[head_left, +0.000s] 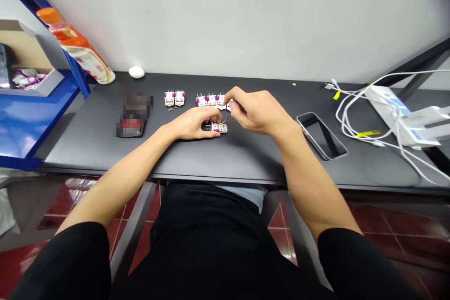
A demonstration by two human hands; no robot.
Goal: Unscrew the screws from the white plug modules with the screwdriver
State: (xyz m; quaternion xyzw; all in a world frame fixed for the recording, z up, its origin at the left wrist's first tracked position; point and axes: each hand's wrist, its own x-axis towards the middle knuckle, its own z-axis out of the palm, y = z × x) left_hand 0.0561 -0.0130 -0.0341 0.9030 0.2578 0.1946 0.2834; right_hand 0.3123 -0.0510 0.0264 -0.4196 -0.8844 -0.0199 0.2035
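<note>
My left hand [196, 123] rests on the dark table and grips a small white-and-purple plug [220, 128] between thumb and fingers, its metal pins pointing left. Closed in a pinch, my right hand [253, 110] holds a thin screwdriver [227, 119], whose shaft slants down to the plug; its handle is hidden in the fingers. Just behind my hands stands a row of similar plugs [211, 100], the rightmost partly covered by my right hand. Farther left are two more plugs [175, 98] side by side, with tiny brass-coloured pieces [171, 109] in front of them.
A smartphone [321, 135] lies to the right, near white cables [346, 112] and a white power strip [397, 117]. At left are a dark, partly blurred-out object [135, 115], a white oval item [136, 72], an orange bottle [79, 47] and an open box [45, 86] on a blue shelf.
</note>
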